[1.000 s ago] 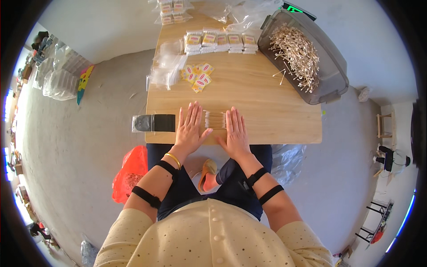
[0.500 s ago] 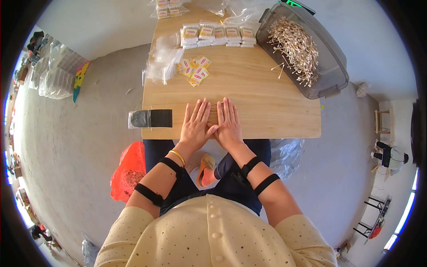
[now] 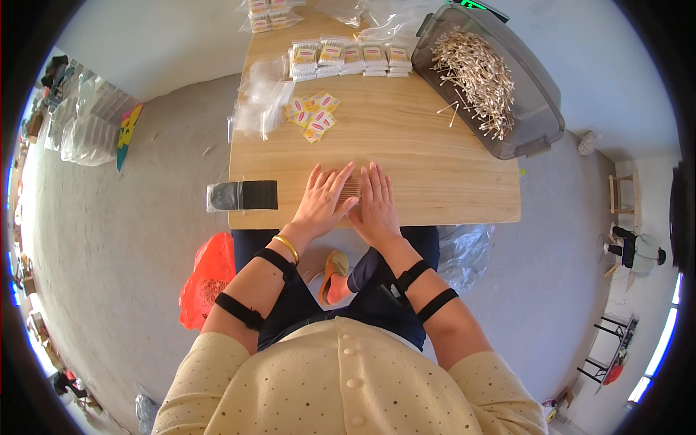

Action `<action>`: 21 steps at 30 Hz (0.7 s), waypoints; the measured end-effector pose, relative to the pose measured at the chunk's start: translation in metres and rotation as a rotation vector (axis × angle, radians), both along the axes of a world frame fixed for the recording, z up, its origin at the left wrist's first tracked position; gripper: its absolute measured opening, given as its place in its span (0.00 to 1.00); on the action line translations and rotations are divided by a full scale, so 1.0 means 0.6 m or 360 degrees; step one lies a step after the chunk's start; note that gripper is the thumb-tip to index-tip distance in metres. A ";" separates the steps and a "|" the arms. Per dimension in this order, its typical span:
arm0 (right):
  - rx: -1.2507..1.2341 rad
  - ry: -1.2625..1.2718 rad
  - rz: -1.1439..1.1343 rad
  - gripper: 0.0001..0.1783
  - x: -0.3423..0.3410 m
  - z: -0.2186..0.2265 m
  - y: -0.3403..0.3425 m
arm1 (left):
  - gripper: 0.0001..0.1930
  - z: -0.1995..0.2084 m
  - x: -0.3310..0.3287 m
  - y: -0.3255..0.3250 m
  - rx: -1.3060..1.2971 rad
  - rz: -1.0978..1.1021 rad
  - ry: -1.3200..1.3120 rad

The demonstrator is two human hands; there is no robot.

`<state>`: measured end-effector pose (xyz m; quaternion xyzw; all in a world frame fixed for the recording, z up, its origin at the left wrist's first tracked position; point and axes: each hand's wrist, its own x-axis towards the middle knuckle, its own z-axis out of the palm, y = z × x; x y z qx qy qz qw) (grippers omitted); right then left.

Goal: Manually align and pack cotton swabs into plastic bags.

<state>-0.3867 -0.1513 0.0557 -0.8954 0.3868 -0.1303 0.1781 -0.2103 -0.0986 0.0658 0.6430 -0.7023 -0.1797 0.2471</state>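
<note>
Near the front edge of the wooden table (image 3: 435,181), a layer of cotton swabs (image 3: 351,190) lies side by side, its thin brown sticks showing between my hands. My left hand (image 3: 319,199) rests at the left end of the swabs, fingers stretched out and the palm a little tilted. At the right end my right hand (image 3: 377,199) lies with straight fingers over the swabs. The two thumbs come close together at the near side. Both hands cover the swab tips, and neither grips anything visibly.
Yellow and white cards (image 3: 313,116) lie scattered beyond my hands, beside clear plastic bags (image 3: 261,105). Filled swab packs (image 3: 351,56) line up farther back. A grey bin (image 3: 540,109) of loose swabs stands at the far right. A black strip (image 3: 259,194) sits at the left edge.
My left hand has turned and tilted, its fingers now leaning right over the swabs. The right hand has shifted slightly, with its fingers a little more spread.
</note>
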 end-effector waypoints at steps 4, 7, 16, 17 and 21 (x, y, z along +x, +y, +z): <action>-0.0078 -0.0046 -0.0009 0.53 -0.015 -0.004 0.002 | 0.39 0.006 0.016 0.022 -0.0123 0.0133 0.0069; -0.0108 -0.0020 0.0027 0.54 -0.011 -0.003 0.011 | 0.42 -0.011 0.030 0.056 -0.0101 0.0235 -0.0107; -0.0193 0.0152 -0.0024 0.51 0.018 -0.023 0.017 | 0.49 -0.025 -0.009 0.049 0.0117 0.0219 -0.0525; -0.0199 0.0148 -0.0022 0.51 0.019 -0.024 0.019 | 0.49 -0.027 -0.011 0.050 0.0114 0.0222 -0.0538; -0.0196 0.0144 -0.0019 0.49 0.020 -0.025 0.023 | 0.50 -0.032 -0.015 0.052 0.0080 0.0250 -0.0488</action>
